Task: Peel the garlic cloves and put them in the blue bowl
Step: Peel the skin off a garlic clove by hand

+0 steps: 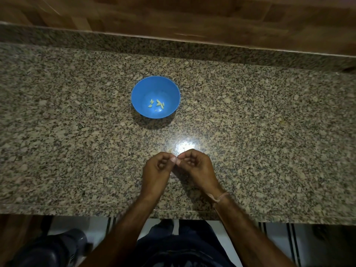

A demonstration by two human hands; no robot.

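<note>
The countertop is presenting as polished speckled granite, glossy, and is reflecting a bright glare towards the middle of its front edge. The blue bowl is appearing as smooth plastic with a faint sheen. The panelling behind the rear edge is looking like wood, semi-matt. The wristband is looking like cord.

what's btwn fingertips too small to tell, wood wall blurred

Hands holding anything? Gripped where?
Left hand and right hand both pinch one small piece, likely a garlic clove, at opposite ends between fingertips; fingers hide most of it.
</note>
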